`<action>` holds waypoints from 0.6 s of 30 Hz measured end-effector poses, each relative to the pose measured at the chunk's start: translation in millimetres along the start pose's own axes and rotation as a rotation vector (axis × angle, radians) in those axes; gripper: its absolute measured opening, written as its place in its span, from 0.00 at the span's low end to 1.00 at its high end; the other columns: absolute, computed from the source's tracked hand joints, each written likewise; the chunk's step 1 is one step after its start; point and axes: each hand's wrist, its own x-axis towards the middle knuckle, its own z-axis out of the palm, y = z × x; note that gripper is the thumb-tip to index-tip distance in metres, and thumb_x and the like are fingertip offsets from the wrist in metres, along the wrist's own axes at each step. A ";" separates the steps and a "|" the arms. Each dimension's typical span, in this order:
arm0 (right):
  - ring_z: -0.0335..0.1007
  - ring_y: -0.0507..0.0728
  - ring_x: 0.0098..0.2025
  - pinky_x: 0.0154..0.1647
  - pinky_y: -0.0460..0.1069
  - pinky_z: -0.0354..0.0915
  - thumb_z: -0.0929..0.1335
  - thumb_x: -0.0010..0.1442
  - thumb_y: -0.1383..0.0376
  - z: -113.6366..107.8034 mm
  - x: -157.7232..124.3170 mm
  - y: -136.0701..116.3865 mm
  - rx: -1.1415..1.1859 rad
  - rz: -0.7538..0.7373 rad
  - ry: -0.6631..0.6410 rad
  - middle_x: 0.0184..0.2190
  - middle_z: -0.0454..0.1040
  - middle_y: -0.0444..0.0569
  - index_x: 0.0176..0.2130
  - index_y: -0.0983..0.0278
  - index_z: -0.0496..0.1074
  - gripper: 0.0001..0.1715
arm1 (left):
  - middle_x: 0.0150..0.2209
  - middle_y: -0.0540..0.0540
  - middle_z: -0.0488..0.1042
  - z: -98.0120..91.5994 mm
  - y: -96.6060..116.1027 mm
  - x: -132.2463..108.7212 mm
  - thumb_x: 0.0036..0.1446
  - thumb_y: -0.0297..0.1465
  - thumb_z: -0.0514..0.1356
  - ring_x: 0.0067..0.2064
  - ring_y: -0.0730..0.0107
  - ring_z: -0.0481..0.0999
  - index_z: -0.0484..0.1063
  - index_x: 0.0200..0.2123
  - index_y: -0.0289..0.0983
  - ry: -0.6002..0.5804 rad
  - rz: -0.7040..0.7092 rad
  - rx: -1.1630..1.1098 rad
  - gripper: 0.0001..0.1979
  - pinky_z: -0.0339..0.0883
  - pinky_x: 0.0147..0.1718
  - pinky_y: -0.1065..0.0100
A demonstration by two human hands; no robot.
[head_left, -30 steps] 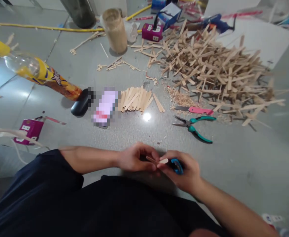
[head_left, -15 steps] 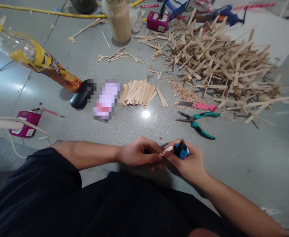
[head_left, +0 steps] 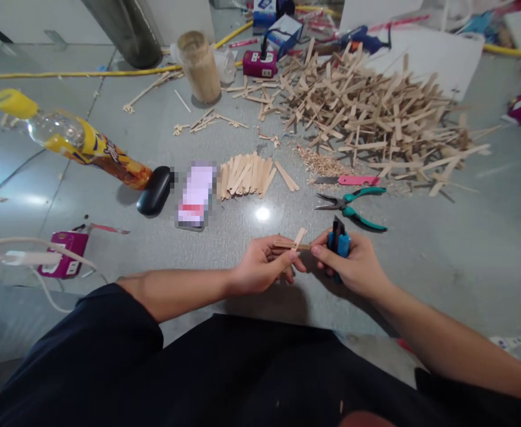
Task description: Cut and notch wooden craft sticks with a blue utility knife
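My left hand (head_left: pixel 264 267) pinches a small cross of two wooden sticks (head_left: pixel 294 242) just above the grey floor. Close beside it on the right, my right hand (head_left: pixel 353 267) is wrapped round a blue utility knife (head_left: pixel 339 239), and its thumb and forefinger also touch the end of the sticks. The two hands almost meet in front of my dark-clothed lap. A neat row of plain wooden sticks (head_left: pixel 246 175) lies a little beyond them, and green-handled pliers (head_left: pixel 353 207) lie just past my right hand.
A big heap of glued stick crosses (head_left: pixel 367 112) fills the far right. A pink knife (head_left: pixel 353 179), sawdust, a phone (head_left: pixel 194 194), a black case (head_left: pixel 154 190), a lying bottle (head_left: pixel 73 142), a jar (head_left: pixel 200 66), purple boxes (head_left: pixel 64 252) and cables are scattered about.
Both hands have lifted and moved forward. The sticks now show as a cross held up between the hands, and the knife stands upright in my right hand.
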 end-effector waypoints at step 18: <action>0.64 0.50 0.19 0.21 0.47 0.61 0.90 0.53 0.37 4.5 9.4 -5.2 0.066 0.093 -0.113 0.21 0.77 0.45 0.33 0.60 0.80 0.36 | 0.38 0.39 0.91 -3.3 3.7 -0.1 0.68 0.57 0.79 0.23 0.77 0.81 0.80 0.47 0.33 0.051 0.030 0.030 0.32 0.77 0.24 0.73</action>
